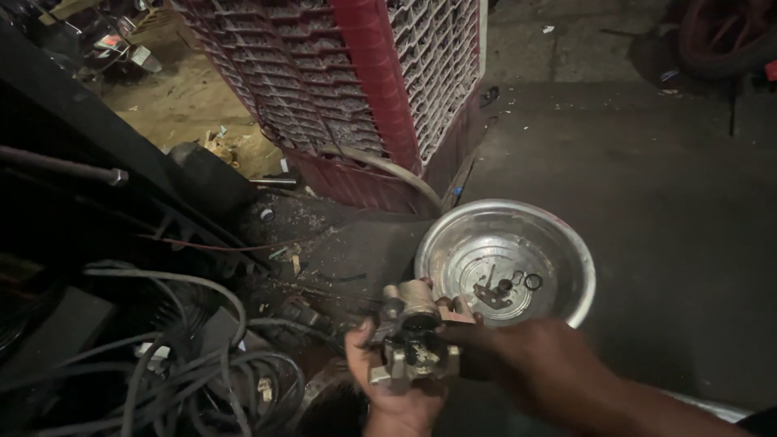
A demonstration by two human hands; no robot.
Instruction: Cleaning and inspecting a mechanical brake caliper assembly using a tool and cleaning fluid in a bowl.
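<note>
Both hands' grip — around caliper

Silver bowl; red-and-white slatted cooler (dusty); black cables.

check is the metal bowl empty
No, the metal bowl holds small parts and a black ring on its bottom.

Dim workshop — dark concrete floor.
</note>
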